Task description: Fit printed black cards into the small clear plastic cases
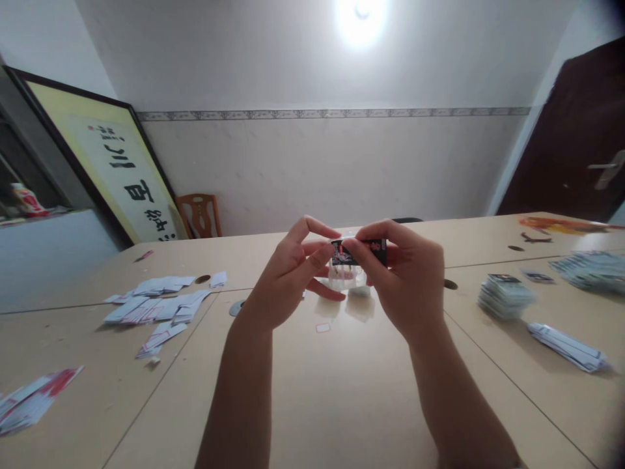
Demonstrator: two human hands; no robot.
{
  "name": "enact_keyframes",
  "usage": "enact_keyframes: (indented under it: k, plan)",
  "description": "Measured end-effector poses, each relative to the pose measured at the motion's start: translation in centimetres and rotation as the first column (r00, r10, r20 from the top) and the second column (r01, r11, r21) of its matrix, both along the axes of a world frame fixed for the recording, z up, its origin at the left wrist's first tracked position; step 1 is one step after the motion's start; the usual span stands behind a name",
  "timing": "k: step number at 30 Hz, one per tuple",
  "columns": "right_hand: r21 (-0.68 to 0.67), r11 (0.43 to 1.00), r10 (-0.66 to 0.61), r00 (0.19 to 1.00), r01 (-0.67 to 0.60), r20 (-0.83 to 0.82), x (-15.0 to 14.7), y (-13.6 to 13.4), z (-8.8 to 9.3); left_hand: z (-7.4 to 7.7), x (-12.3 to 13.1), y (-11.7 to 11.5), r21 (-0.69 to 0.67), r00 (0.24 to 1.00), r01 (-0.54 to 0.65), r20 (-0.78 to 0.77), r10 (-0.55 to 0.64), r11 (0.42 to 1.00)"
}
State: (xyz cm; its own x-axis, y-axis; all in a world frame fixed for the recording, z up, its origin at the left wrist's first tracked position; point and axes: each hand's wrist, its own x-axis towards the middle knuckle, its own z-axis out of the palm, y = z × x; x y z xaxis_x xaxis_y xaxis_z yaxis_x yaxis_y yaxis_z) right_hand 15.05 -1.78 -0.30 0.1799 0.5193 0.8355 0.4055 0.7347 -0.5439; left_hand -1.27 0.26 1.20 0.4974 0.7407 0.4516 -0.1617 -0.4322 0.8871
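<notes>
Both hands meet above the middle of the table on a small clear plastic pack [344,276] with a black printed label [340,254] along its top. My left hand [286,280] pinches the pack's left side between thumb and fingers, its lower fingers spread beneath. On the other side, my right hand [410,280] presses its thumb on the label's front, with the fingers behind. What lies inside the clear part is too blurred to tell. On the table below is a small white slip with a red border [323,328].
White paper slips [159,306] lie in piles at left, with red-and-white strips [34,397] nearer. At right are a stack of clear packs [505,296], a bundle of white strips [566,347] and a heap of packs [593,270]. A wooden chair [200,215] stands beyond.
</notes>
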Motion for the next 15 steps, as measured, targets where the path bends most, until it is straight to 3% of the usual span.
enact_keyframes:
  k: [15]
  plan:
    - [-0.008,1.0,0.002,1.0,-0.002,0.008,0.04,-0.01,-0.09,-0.15,-0.08,0.06,0.005,1.0,0.004,0.02,-0.004,1.0]
